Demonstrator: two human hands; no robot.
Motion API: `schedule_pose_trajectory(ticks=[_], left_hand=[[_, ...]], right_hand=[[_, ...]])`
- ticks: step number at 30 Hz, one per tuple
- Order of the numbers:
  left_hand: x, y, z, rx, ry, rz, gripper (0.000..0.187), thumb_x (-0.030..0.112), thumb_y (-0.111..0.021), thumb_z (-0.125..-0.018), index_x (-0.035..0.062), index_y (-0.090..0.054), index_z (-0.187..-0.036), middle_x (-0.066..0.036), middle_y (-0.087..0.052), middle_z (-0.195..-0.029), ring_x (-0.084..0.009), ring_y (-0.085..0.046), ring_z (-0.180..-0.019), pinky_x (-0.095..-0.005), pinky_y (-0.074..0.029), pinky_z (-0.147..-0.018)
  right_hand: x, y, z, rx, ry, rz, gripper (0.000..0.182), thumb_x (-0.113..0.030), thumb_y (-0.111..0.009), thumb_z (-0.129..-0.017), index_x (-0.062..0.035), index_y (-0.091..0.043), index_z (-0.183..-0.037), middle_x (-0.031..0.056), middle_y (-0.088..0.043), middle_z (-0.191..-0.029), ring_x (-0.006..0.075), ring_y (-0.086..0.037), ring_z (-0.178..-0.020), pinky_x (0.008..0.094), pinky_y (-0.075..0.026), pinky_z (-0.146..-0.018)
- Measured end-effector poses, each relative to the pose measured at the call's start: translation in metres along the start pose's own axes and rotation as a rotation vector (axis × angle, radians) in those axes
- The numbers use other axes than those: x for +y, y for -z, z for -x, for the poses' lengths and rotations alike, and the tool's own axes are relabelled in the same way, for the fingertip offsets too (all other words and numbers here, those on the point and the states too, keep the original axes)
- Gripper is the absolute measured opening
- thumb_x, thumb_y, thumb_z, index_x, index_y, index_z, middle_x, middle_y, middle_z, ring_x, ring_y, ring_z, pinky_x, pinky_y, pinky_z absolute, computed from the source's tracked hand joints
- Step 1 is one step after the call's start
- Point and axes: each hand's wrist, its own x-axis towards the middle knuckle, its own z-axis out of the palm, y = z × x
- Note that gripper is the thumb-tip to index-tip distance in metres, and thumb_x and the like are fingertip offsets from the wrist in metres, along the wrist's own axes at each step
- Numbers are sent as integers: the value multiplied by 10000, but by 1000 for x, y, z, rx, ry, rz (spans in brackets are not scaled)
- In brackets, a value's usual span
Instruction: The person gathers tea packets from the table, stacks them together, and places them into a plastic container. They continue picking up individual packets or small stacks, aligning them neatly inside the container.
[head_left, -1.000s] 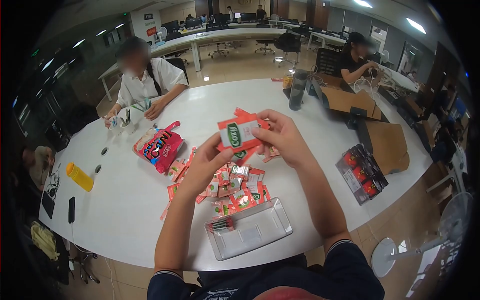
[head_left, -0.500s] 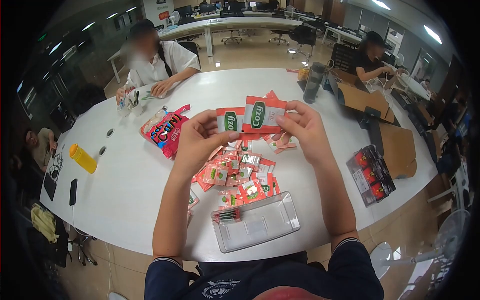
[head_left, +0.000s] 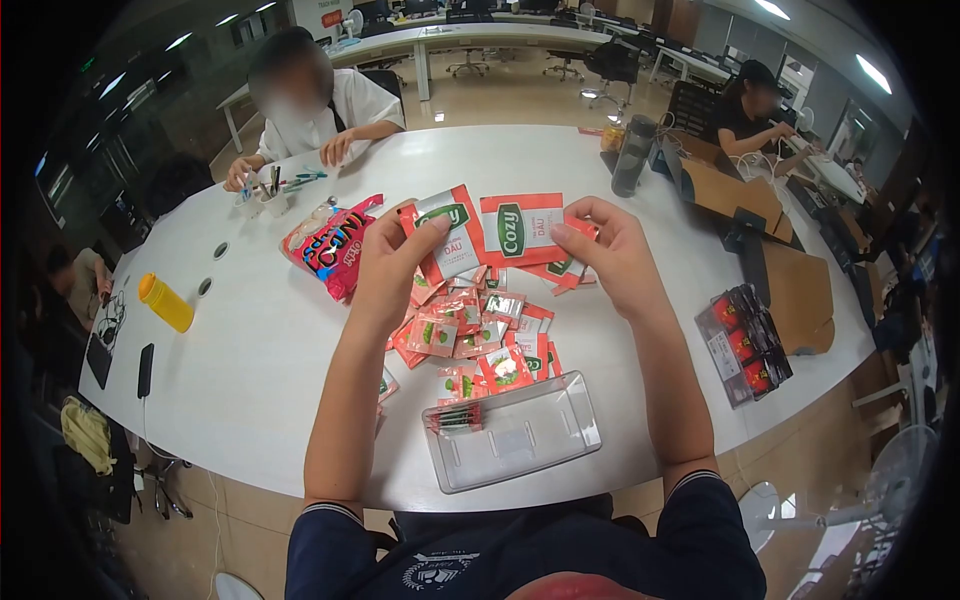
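My left hand (head_left: 395,262) pinches a red and white Cozy sachet (head_left: 455,246), tilted, with its label facing me. Between thumb and fingers, my right hand (head_left: 612,252) grips another Cozy sachet (head_left: 523,229), held nearly level; more red sachet material shows behind it. Both are raised above a loose pile of similar sachets (head_left: 480,330) on the white table. Nearer to me lies a clear plastic tray (head_left: 540,435), with several sachets (head_left: 460,417) stacked upright at its left end.
A pink snack bag (head_left: 340,245) lies left of the pile, a yellow bottle (head_left: 166,303) farther left. A dark bottle (head_left: 631,157), cardboard box (head_left: 790,285) and clear pack (head_left: 743,345) are on the right. Two people sit across the table.
The sachets held in front of me have moved apart. The left one has turned from level to tilted, and the right one now shows its full label.
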Motion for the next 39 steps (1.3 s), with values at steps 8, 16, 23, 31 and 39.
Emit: schedule_pose_trajectory(ticks=[8,16,23,31,39], left_hand=[[-12,-3,1,-168,87,36,235,223,-699,-990,106,-503,-1051,16,-627,-816,-16,-500,-638,-202,-393,-541],[-4,-30,10,-133,53,-33,305,150,-755,-988,61,-530,-1174,-28,-703,-908,-46,-651,-759,-214,-552,-660],[-16,-34,10,-53,80,171,370,100,-730,-1000,73,-519,-1302,-78,-685,-1067,-74,-672,-914,-242,-580,-730],[-18,-33,15,-211,-26,101,660,29,-745,-948,49,-355,-1481,-163,-678,-1233,-187,-727,-1072,-335,-627,-906],[-9,-33,10,-107,-7,-23,399,18,-802,-900,-41,-605,-1243,-107,-758,-1037,-147,-752,-905,-301,-632,-815]], right_hand=[[-5,-6,4,-74,-23,117,226,-180,-780,-971,33,-708,-993,41,-733,-885,61,-667,-736,230,-544,-636],[-11,-7,8,-72,-143,317,273,-223,-791,-955,28,-709,-883,17,-691,-708,28,-605,-637,219,-452,-551],[2,-21,9,-238,-188,322,297,-262,-771,-983,-21,-707,-821,-44,-644,-667,0,-511,-571,215,-365,-505],[23,-32,8,-128,-145,198,264,-216,-753,-994,4,-719,-853,-46,-640,-676,7,-515,-590,216,-371,-518],[5,-23,17,-292,56,368,247,-249,-851,-889,-19,-764,-907,7,-696,-718,73,-590,-631,261,-434,-568]])
